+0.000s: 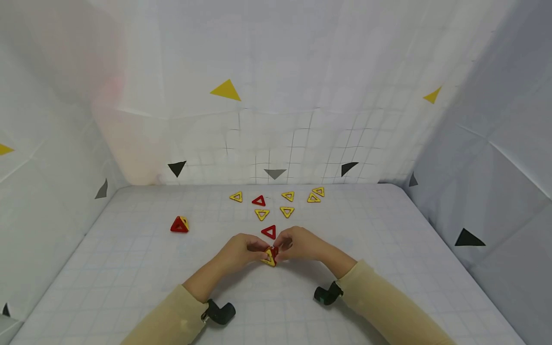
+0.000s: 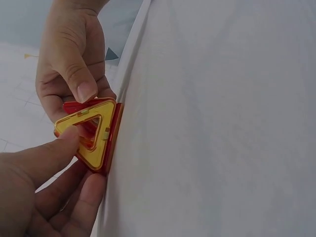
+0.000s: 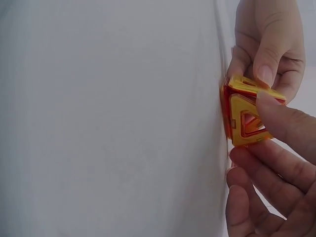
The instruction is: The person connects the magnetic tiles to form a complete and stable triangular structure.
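Observation:
Both hands hold one small magnetic-tile pyramid [image 1: 270, 261], built from yellow and red triangular tiles, at the middle of the table. My left hand [image 1: 242, 251] pinches it from the left, its thumb on a yellow tile [image 2: 101, 140] in the left wrist view. From the right, my right hand [image 1: 300, 244] grips the same piece; its thumb lies over the yellow side in the right wrist view. The fingers cover part of the pyramid. Just beyond the hands lies a loose red triangle tile [image 1: 265, 232].
Farther back lie several loose yellow triangle tiles [image 1: 282, 209] and another red triangle tile [image 1: 255, 201]. A second red-and-yellow pyramid [image 1: 178, 226] stands to the left. White cloth walls [image 1: 276, 139] enclose the table [image 1: 129, 268] at the back and sides.

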Demonstrator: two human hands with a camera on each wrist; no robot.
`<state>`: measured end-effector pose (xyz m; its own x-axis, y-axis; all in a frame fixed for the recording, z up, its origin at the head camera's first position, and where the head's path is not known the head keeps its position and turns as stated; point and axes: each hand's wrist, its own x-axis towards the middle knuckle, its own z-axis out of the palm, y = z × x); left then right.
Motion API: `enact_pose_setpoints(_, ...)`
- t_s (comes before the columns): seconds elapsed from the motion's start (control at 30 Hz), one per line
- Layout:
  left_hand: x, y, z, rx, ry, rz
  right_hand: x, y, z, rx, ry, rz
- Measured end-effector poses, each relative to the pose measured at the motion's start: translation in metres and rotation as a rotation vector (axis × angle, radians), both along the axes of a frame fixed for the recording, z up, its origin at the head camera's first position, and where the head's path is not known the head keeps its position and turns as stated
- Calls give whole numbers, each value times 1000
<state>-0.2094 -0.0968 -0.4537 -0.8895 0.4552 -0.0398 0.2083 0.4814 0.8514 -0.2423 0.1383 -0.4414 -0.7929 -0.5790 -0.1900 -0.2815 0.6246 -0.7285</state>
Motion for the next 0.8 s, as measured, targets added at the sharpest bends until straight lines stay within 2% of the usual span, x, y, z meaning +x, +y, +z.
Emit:
enact_pose_setpoints(0.4,0,0,-1,6,-7,5,5,-6,4,22,38,-20)
enact_pose_setpoints(0.8,0,0,-1,12,2,-1,7,-8,6,25,36,-25)
